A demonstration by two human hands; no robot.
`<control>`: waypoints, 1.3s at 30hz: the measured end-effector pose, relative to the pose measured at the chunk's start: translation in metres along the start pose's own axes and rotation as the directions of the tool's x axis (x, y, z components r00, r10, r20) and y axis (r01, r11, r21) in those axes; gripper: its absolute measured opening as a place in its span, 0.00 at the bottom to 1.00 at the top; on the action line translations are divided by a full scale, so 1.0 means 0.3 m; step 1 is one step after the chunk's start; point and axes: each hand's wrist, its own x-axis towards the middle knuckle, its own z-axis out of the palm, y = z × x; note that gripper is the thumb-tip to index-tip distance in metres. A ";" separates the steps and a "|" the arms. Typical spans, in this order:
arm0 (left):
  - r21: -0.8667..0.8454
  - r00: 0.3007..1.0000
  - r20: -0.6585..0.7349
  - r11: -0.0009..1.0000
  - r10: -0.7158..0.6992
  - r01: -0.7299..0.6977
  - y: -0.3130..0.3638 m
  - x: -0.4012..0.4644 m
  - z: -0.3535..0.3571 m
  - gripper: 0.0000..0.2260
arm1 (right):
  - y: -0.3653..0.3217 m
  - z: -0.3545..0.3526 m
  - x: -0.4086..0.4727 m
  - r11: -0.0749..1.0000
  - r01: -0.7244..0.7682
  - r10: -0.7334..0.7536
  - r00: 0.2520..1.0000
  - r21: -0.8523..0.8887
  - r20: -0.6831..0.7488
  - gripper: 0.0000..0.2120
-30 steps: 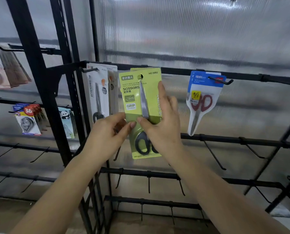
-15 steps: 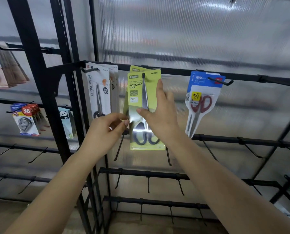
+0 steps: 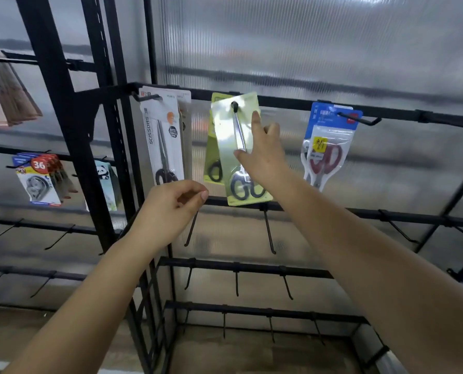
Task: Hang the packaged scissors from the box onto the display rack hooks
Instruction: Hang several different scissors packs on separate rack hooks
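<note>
The green scissors pack (image 3: 233,147) is already threaded on its hook (image 3: 235,105), whose tip shows through the hole just above the right hand (image 3: 262,155). That grip pinches the pack's right edge, thumb on the front, index finger straight up along the card. Behind it hangs another green pack (image 3: 213,157). The left hand (image 3: 171,209), down and left of the right grip, is loosely curled and holds nothing. The white packs (image 3: 163,139) further left and the blue pack (image 3: 330,139) to the right already hang. Letting go seems all that remains here; the box is out of view.
</note>
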 end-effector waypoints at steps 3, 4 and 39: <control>0.035 0.999 0.031 0.999 -0.007 0.006 -0.027 -0.010 0.008 0.05 | 0.012 -0.003 -0.063 0.999 0.026 -0.027 1.000 -0.029 -0.012 0.34; 0.039 0.999 0.044 0.999 -0.011 0.009 -0.038 -0.013 0.015 0.05 | 0.017 0.000 -0.092 0.999 0.037 -0.037 0.999 -0.031 -0.005 0.31; 0.557 0.438 0.635 0.770 -0.636 0.311 -0.340 -0.953 1.251 0.21 | 1.384 0.332 -1.447 0.615 -0.788 0.648 0.487 -0.025 0.586 0.15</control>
